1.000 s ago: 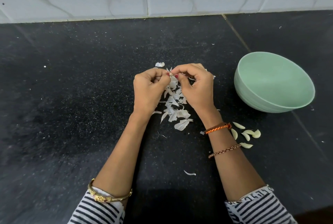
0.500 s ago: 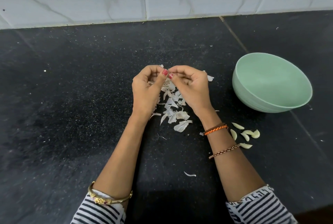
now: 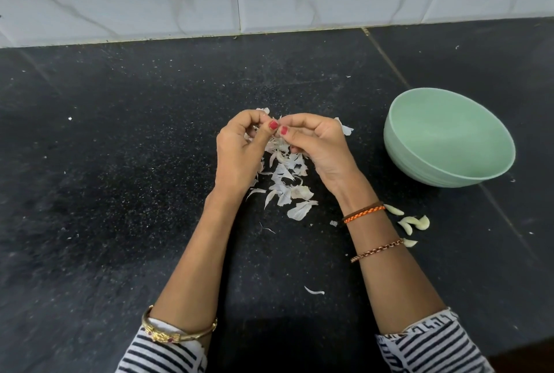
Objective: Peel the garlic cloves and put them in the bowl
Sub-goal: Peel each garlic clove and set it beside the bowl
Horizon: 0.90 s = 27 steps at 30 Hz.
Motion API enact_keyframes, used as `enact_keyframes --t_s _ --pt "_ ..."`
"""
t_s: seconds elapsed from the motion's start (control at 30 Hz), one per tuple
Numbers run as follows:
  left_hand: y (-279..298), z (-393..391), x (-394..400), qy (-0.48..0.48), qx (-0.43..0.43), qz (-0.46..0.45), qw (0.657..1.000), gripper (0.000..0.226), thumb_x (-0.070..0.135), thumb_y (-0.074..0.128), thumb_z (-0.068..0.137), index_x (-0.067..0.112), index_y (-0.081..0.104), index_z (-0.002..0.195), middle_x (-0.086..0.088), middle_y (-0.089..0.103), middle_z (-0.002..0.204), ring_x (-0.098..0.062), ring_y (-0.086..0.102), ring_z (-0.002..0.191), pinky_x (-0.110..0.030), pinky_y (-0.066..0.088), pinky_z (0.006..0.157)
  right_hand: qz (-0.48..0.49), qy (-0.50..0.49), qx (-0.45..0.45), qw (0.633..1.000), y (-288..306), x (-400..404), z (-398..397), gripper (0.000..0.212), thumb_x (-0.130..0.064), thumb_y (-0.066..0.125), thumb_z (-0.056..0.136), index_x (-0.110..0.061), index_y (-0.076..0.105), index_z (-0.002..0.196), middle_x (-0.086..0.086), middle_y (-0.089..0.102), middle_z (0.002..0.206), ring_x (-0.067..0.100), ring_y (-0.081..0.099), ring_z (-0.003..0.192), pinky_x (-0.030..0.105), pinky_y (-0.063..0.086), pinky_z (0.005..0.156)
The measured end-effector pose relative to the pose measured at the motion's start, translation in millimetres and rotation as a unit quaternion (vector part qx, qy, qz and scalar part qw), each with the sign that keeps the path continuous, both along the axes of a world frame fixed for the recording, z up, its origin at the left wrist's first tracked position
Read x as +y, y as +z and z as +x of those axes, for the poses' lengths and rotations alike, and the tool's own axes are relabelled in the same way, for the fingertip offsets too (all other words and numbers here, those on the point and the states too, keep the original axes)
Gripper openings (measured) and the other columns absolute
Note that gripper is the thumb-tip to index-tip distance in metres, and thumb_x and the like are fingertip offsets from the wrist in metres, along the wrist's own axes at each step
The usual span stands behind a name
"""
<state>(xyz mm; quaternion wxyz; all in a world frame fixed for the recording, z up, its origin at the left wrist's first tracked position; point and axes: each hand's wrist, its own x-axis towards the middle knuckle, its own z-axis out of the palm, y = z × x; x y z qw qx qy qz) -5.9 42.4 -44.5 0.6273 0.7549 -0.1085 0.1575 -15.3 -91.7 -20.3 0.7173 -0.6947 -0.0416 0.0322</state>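
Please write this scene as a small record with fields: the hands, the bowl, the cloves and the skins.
left hand: pinches a garlic clove, mostly hidden, together with the right hand
bowl: green, right of the hands; no cloves visible inside
peeled cloves: on the counter beside the right wrist, outside the bowl
skins: white pile under the hands
counter: black, speckled

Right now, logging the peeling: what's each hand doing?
Left hand: fingers curled, pinching the garlic clove.
Right hand: fingers curled, pinching the same clove.
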Motion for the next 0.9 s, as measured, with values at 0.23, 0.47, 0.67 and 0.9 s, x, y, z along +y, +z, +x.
enact_keyframes --t_s 0.23,0.47,0.67,0.9 --pt "-2 2 1 -0.038 -0.024 0.074 0.996 0.019 0.027 0.047 0.091 0.013 0.052 0.079 0.013 0.047 0.075 0.001 0.045 0.070 -0.013 0.037 0.069 0.007 0.008 0.022 1.000 -1 -1 0 0.009 -0.004 0.063 0.083 -0.011 0.068 0.087 -0.005 0.069 0.072 0.001 0.059 0.066 0.014 0.045 0.060" --pt "-5 1 -3 -0.021 -0.035 0.063 0.997 0.028 0.033 0.042 0.092 0.012 0.057 0.084 0.012 0.054 0.079 -0.013 0.050 0.079 -0.028 0.042 0.076 0.094 -0.003 0.042 0.995 3 3 0 0.014 0.003 0.059 0.084 -0.009 0.067 0.085 -0.005 0.068 0.066 0.001 0.055 0.059 0.014 0.047 0.061" --pt "-5 -3 -4 0.021 -0.081 0.111 0.990 0.037 0.033 0.040 0.092 0.003 0.060 0.085 0.015 0.051 0.079 -0.006 0.043 0.078 -0.010 0.035 0.074 0.211 -0.098 0.073 0.970 4 12 0 0.016 0.004 0.058 0.085 -0.007 0.067 0.079 -0.003 0.065 0.064 0.005 0.051 0.060 0.013 0.047 0.057" --pt "-2 -4 -5 0.042 -0.041 0.052 0.997 0.013 0.023 0.049 0.092 0.015 0.054 0.083 0.013 0.056 0.078 -0.018 0.052 0.068 -0.027 0.043 0.063 0.150 -0.164 0.039 0.974 4 8 3 0.018 -0.002 0.057 0.087 -0.016 0.070 0.087 -0.004 0.063 0.079 0.003 0.051 0.067 0.013 0.046 0.063"
